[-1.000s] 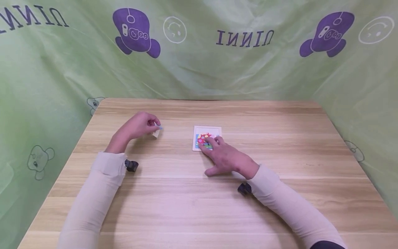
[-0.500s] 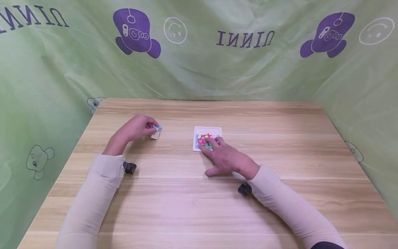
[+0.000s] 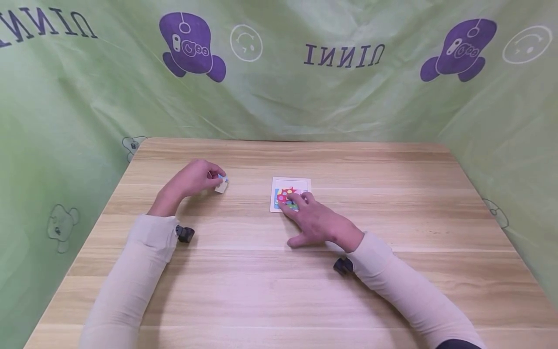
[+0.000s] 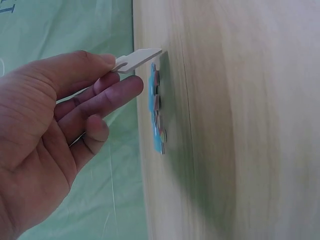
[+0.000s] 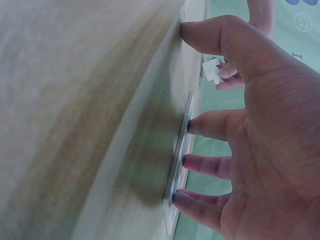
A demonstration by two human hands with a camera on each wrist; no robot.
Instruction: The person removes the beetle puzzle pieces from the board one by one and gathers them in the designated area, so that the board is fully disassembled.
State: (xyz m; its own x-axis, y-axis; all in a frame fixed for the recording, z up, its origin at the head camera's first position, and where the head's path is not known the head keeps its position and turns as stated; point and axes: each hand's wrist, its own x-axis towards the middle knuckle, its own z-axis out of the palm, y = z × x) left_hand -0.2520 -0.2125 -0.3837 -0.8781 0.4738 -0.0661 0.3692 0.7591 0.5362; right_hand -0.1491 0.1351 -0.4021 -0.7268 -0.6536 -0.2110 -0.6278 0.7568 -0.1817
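My left hand (image 3: 198,178) pinches a jigsaw piece (image 4: 137,60) between thumb and fingers, its pale plain side showing in the head view. Below it, several blue-edged puzzle pieces (image 4: 152,92) lie on the table, mostly hidden by the hand in the head view. A square puzzle board (image 3: 293,183) with a pale frame lies mid-table. Its near part carries a red, spotted picture on blue and green; the far strip is bare. My right hand (image 3: 317,220) is spread, fingertips resting on the board's picture and thumb (image 5: 192,32) down at the tabletop.
The wooden table (image 3: 261,291) reaches back to a green printed curtain (image 3: 270,106), which also hangs along both sides. A small black camera (image 3: 185,234) is strapped at the left wrist, another camera (image 3: 343,265) at the right.
The left hand dipped slightly toward me and then shifted back right, and the piece in its fingers turned so its pale face shows more. The right hand and the board stayed put.
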